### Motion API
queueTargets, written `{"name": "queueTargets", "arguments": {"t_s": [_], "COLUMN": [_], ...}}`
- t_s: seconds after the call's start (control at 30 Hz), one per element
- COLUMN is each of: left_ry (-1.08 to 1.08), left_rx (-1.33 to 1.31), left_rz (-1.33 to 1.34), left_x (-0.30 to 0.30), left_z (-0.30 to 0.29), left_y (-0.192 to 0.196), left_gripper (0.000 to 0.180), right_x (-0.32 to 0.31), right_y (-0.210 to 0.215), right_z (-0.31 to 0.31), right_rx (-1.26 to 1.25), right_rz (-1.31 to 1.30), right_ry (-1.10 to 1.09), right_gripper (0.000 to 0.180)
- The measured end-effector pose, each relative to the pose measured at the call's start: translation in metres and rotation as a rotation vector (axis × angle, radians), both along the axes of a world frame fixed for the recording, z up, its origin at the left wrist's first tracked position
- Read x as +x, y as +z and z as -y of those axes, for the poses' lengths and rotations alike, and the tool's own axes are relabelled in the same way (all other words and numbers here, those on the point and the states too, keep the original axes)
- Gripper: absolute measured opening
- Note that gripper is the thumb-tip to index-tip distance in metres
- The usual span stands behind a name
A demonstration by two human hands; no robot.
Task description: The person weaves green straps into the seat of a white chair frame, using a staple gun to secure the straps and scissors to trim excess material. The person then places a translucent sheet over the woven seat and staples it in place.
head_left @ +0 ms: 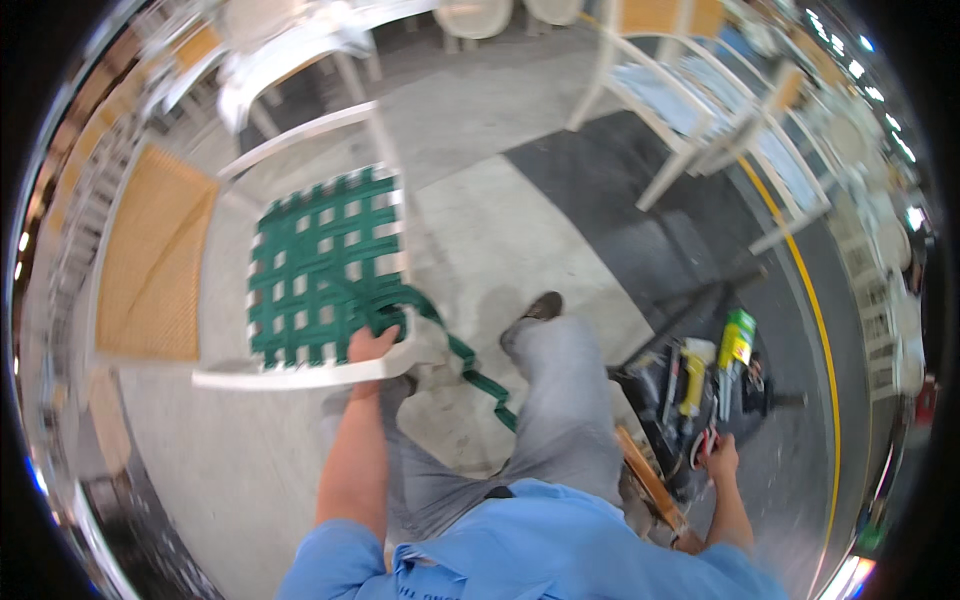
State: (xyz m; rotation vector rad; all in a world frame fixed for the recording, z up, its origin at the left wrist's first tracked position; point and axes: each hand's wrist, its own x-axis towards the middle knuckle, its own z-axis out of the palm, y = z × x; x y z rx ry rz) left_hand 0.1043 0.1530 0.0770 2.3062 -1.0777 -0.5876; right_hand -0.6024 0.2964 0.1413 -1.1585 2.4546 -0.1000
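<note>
- Green webbing (338, 258) fills the white chair frame (290, 379) on your left; its loose strap (465, 358) trails from the near right corner, long axis slanting rightward and back between your legs.
- Your left hand (374, 345) is the nearer, at that corner, forearm reaching forward, fingers bent; I cannot tell whether they pinch a strap.
- Your right hand (722, 461) is well apart, out to the side at a red-handled tool (708, 439), fingers curled; whether they grip it, I cannot tell.
</note>
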Motion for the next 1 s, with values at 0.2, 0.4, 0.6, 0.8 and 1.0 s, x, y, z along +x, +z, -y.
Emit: {"name": "queueTargets", "arguments": {"t_s": [0.2, 0.4, 0.6, 0.8, 1.0], "left_ry": [0.068, 0.084, 0.111, 0.2, 0.116], "left_rx": [-0.089, -0.122, -0.161, -0.15, -0.171], "left_rz": [-0.112, -0.343, -0.596, -0.975, -0.83], "left_x": [-0.004, -0.001, 0.006, 0.001, 0.008], "left_z": [-0.01, -0.01, -0.014, 0.002, -0.005], "left_y": [-0.005, -0.009, -0.002, 0.008, -0.009], "left_gripper": [0.038, 0.031, 0.031, 0.026, 0.023], "right_x": [0.004, 0.052, 0.289, 0.465, 0.549], "right_y": [0.029, 0.094, 0.097, 0.031, -0.008], "right_z": [-0.009, 0.031, 0.232, 0.34, 0.397], "right_rx": [0.183, -0.229, -0.127, -0.131, -0.124], "right_rz": [0.215, 0.445, 0.201, 0.079, 0.09], "right_ry": [-0.323, 0.086, 1.305, 2.078, 2.438], "right_gripper": [0.063, 0.073, 0.059, 0.049, 0.041]}}
